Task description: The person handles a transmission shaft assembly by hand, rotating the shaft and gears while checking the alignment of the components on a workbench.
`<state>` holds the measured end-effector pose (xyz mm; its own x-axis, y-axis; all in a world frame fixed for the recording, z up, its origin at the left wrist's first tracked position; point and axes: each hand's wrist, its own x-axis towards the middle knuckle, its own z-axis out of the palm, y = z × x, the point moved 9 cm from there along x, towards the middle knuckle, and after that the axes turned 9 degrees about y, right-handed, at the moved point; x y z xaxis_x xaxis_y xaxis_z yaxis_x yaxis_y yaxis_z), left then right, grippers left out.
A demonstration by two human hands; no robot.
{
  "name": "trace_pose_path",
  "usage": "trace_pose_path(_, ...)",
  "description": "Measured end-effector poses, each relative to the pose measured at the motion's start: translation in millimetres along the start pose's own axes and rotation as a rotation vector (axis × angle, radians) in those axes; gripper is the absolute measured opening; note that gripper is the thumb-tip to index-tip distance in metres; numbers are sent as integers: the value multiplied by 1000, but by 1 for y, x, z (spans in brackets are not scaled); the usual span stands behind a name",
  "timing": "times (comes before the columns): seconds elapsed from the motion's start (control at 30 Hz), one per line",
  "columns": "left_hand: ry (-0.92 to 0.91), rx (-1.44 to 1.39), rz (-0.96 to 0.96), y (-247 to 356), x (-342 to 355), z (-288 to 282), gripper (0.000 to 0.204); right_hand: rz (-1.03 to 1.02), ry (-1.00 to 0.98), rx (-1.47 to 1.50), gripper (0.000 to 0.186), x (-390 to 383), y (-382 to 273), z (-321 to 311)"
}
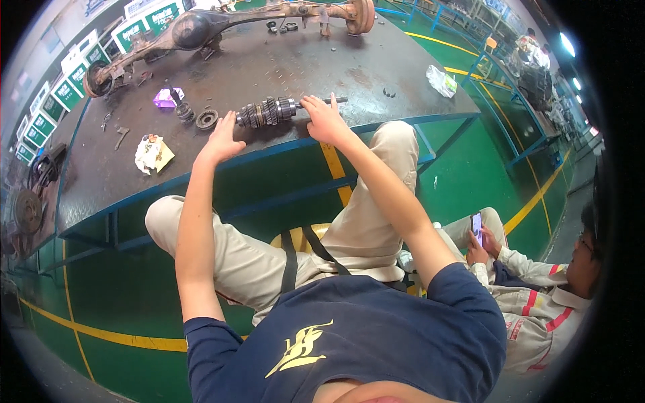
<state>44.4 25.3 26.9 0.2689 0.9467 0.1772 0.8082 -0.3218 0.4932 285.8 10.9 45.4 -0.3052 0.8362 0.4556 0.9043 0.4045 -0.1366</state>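
My left hand (222, 140) rests open at the left end of a steel gear shaft (269, 111), fingertips at the shaft and thumb spread. My right hand (324, 119) touches the shaft’s thinner right part with extended fingers, thumb apart. The shaft lies horizontally near the front edge of the dark metal table (376, 80). Left of it are a ring-shaped gear (206, 119) and an upright short geared shaft (185, 111). A purple box (164, 99) and crumpled paper (149, 154) lie farther left.
A rusty axle housing (191, 30) spans the back. A plastic bag (440, 82) sits at the right. A seated person (544, 302) at my lower right holds a phone (477, 228). Workbenches (510, 121) stand beyond, and metal parts (27, 211) sit far left.
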Motion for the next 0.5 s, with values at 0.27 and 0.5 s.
trace_pose_path(0.27,-13,-37,-74,-28,30,3,89,-49,8,-42,71,34,-6,15)
trace_pose_path(0.5,184,-19,63,-15,39,3,82,-48,151,-45,57,32,7,18)
